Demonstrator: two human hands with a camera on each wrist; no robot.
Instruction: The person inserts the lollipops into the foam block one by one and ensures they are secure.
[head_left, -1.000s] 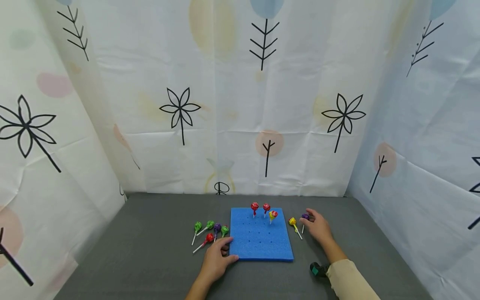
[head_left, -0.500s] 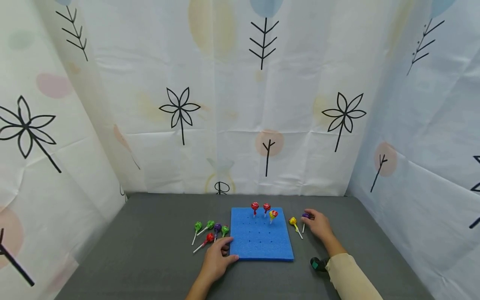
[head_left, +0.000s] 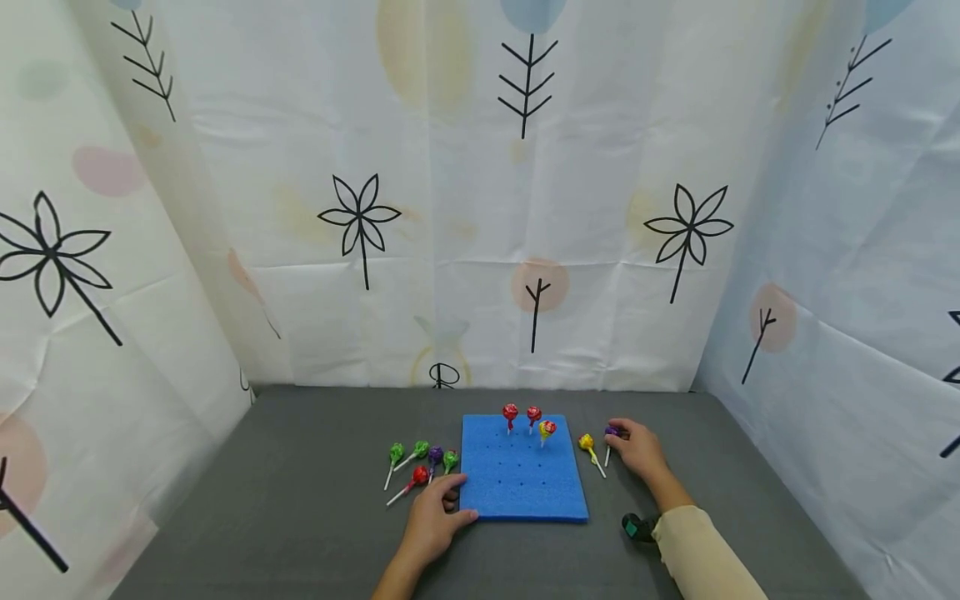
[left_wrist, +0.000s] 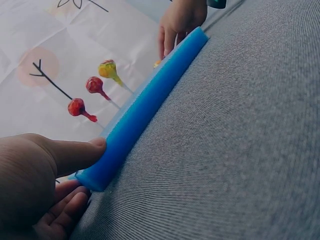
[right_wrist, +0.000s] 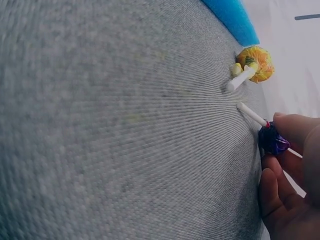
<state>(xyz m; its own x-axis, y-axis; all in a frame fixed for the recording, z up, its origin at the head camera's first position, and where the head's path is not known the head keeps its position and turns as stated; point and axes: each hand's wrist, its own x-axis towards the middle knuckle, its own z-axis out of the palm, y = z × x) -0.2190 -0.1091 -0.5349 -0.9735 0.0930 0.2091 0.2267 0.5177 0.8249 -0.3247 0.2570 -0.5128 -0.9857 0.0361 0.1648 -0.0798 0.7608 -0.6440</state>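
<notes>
- The back cloth (head_left: 457,167) is white and hangs behind the bench (head_left: 285,500), with a crease (head_left: 472,264) running level across it.
- The left cloth (head_left: 82,392) and the right cloth (head_left: 862,242), also white and wrinkled, stand at the two sides.
- Printed on them are black flowers (head_left: 360,217), black twigs (head_left: 528,92) and soft spots (head_left: 110,171) of pink, yellow, blue and peach.
- The bench is grey, and its surface shows a fine ribbed weave.
- The light is soft, warmer at left and rather bluish at right.
</notes>
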